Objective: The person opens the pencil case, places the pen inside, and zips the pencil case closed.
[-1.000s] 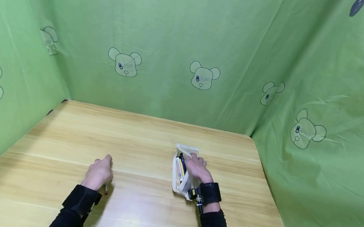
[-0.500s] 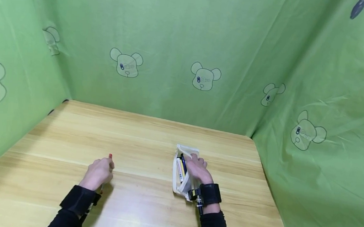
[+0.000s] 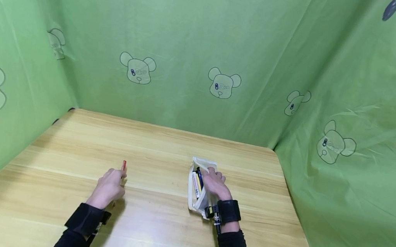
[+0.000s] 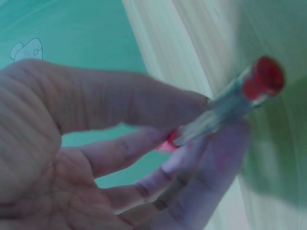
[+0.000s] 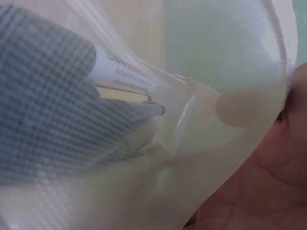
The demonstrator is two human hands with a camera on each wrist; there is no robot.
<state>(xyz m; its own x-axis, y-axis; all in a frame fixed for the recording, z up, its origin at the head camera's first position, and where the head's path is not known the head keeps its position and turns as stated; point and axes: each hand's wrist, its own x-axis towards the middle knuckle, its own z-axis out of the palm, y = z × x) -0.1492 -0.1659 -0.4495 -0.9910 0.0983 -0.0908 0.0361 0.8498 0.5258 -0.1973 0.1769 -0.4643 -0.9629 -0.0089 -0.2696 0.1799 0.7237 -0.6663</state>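
Note:
Between the thumb and fingers of my left hand [image 3: 107,188] is a slim pen [image 4: 216,112] with a clear barrel and red ends. In the head view its red cap [image 3: 124,165] points away, past the fingertips, over the left half of the table. My right hand [image 3: 216,185] grips the right side of a whitish mesh pencil case [image 3: 190,192], thumb inside the mouth, which gapes open. Inside lie a white marker [image 3: 195,182] and a dark pen [image 3: 199,178], with something yellow between them. The right wrist view shows them through the mesh.
The wooden table [image 3: 161,151] carries the case right of its middle. Green cloth [image 3: 182,60] printed with bear heads walls the back and both sides. Each wrist wears a black band [image 3: 228,210].
The pen has slid forward through my left fingers, so its red end now sticks out ahead of them. My right hand and the pencil case have stayed put.

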